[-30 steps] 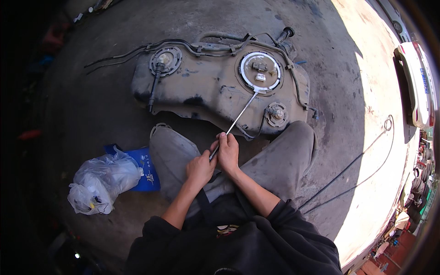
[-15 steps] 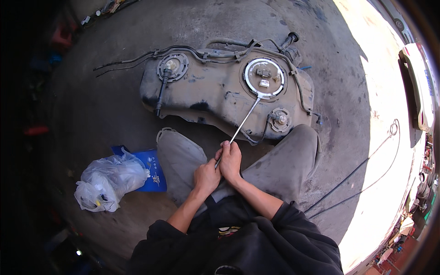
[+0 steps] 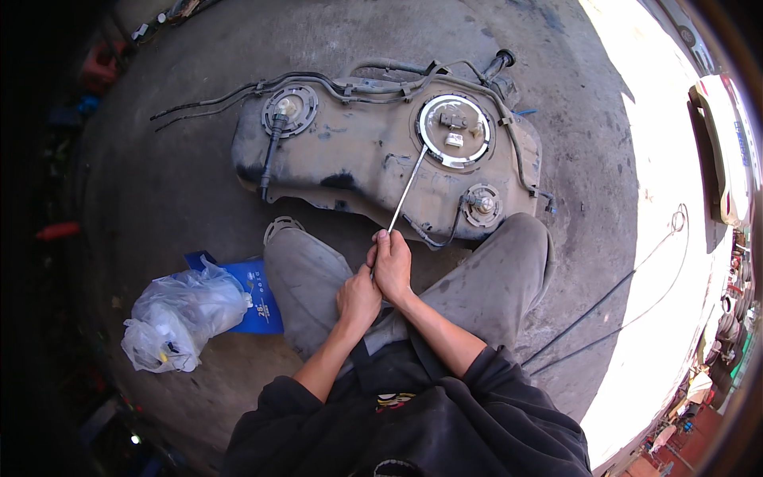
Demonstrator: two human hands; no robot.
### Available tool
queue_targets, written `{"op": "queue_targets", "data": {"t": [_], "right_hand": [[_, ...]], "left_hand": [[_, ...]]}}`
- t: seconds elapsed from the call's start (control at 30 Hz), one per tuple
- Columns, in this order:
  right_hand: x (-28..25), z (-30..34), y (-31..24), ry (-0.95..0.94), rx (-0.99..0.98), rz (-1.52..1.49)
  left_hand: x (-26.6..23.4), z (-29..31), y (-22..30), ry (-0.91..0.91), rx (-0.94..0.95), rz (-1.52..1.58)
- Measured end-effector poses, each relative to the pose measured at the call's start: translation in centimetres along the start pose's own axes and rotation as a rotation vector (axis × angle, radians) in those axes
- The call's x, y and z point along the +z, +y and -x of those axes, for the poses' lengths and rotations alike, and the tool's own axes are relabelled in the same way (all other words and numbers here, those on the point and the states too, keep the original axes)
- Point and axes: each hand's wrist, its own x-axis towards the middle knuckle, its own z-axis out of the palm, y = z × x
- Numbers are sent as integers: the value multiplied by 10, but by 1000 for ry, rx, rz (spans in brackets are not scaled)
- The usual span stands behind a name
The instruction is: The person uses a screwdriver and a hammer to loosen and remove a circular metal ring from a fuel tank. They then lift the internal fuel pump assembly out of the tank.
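A dusty fuel tank (image 3: 358,151) lies on the floor in front of my legs. A bright metal lock ring (image 3: 461,162) surrounds the round pump cover (image 3: 445,139) on its right half. Both hands are closed on a long thin metal rod (image 3: 408,189), which slants up and away from me. Its far tip meets the lower left side of the ring. My right hand (image 3: 393,269) grips it farther forward, thumb along the shaft. Just behind, my left hand (image 3: 359,302) wraps the near end, which my fingers hide.
Left of my knee, a clear plastic bag (image 3: 187,310) rests against a blue box (image 3: 262,298). Hoses (image 3: 381,98) cross the tank's far side. The left port (image 3: 290,111) and a smaller front port (image 3: 483,205) carry fittings. A dark cable (image 3: 604,294) lies at the right.
The rod's tip has shifted left along the ring, from its bottom edge to its lower left side. Both hands have moved slightly forward, still closed on the rod. The view has shifted slightly.
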Motion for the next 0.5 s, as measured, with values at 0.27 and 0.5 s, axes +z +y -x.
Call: {"op": "queue_targets", "data": {"t": [0.27, 0.5], "right_hand": [[10, 0, 18, 98, -44, 119], [14, -4, 29, 163, -126, 156]], "left_hand": [[34, -14, -35, 76, 153, 193], [49, -23, -47, 150, 237, 280]]}}
